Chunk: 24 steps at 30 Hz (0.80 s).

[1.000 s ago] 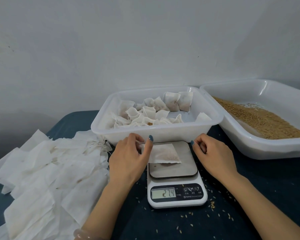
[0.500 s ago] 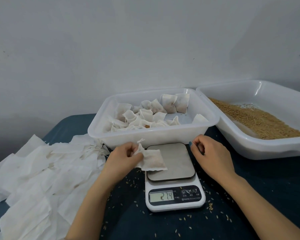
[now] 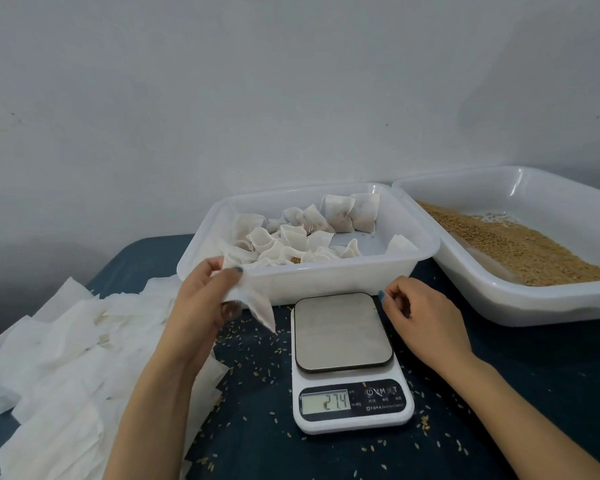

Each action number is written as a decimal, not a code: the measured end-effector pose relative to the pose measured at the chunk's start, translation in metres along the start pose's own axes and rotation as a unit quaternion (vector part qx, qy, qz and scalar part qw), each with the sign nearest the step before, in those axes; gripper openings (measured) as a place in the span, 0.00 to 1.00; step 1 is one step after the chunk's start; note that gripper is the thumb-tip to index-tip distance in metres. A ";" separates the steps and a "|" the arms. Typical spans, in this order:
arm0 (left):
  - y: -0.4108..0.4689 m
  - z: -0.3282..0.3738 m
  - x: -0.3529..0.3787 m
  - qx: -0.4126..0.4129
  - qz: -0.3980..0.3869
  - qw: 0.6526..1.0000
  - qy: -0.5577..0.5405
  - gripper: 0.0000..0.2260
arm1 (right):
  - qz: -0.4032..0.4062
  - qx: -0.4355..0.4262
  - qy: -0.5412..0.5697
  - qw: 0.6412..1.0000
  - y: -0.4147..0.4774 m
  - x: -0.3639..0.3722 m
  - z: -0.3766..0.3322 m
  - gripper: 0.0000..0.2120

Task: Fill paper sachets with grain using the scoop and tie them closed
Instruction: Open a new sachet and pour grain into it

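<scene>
My left hand (image 3: 198, 303) pinches the sachet (image 3: 257, 306) at ten o'clock of the scale (image 3: 342, 330), clear of its plate and against the bin (image 3: 326, 282), ready for tying I judge, while my right hand (image 3: 426, 317) curls at two o'clock (holding anything? I cannot tell).

A white paper sachet (image 3: 253, 303), limp and tilted with one corner hanging down, is pinched in the left hand (image 3: 201, 306) just in front of the tub's (image 3: 291, 277) near-left corner. Filled sachets (image 3: 340, 213), white with gathered tops, lie heaped in the tub. Flat empty sachets (image 3: 66, 341) spread over the desk (image 3: 534, 393) at left, and brown grain (image 3: 510, 244) lies in the tray (image 3: 534, 306) at right.
</scene>
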State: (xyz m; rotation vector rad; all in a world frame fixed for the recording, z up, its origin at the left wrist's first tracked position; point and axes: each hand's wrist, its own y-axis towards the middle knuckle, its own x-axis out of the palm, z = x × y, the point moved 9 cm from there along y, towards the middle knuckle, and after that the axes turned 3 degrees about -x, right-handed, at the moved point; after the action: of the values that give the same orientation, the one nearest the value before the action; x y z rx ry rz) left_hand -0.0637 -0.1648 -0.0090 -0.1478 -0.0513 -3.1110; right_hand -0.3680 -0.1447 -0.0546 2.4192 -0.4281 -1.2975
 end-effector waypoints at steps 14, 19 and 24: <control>0.105 0.059 0.009 0.164 0.096 0.903 0.385 0.14 | 0.006 -0.026 0.003 1.000 0.000 -0.006 -0.007 0.08; 0.124 -0.004 -0.007 -0.031 -0.002 0.771 0.635 0.13 | 0.003 -0.027 0.002 1.000 0.000 -0.004 -0.007 0.08; 0.118 0.001 -0.010 -0.027 0.035 0.740 0.671 0.13 | 0.002 -0.027 -0.003 1.000 0.000 -0.003 -0.006 0.09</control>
State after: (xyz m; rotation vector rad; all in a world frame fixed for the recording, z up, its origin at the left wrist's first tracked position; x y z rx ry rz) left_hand -0.0504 -0.2824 -0.0051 1.9266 0.0767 -2.3408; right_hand -0.3647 -0.1419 -0.0492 2.3701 -0.3935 -1.2976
